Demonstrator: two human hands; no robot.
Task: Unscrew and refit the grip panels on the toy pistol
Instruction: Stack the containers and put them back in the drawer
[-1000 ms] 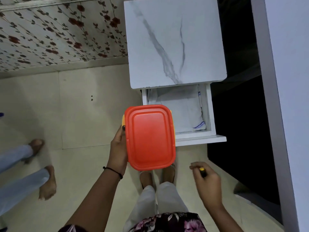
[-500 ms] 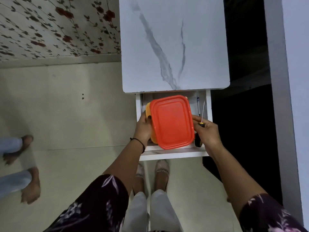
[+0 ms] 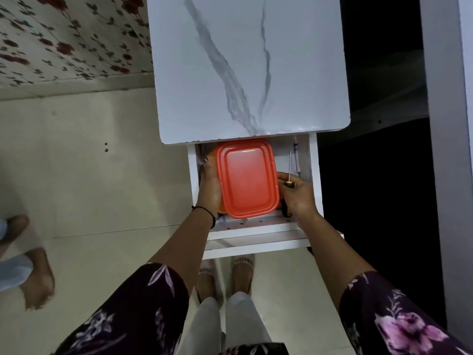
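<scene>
A plastic box with an orange-red lid [image 3: 247,178] sits low inside the open white drawer [image 3: 256,228] under the marble-pattern table top [image 3: 245,67]. My left hand [image 3: 209,185] holds the box's left side. My right hand [image 3: 297,194] is at the box's right side, fingers curled round a small screwdriver [image 3: 289,166] with a black and yellow handle, its thin shaft pointing away from me. No toy pistol is in view.
A pen [image 3: 297,160] lies along the drawer's right wall. My feet [image 3: 225,278] stand just below the drawer front. Another person's bare feet [image 3: 33,272] are on the pale floor at left. A dark gap and a grey wall [image 3: 450,149] lie to the right.
The box went from in front of the drawer, held by my left hand alone, down into the drawer. My right hand with the screwdriver came up to the box's right side.
</scene>
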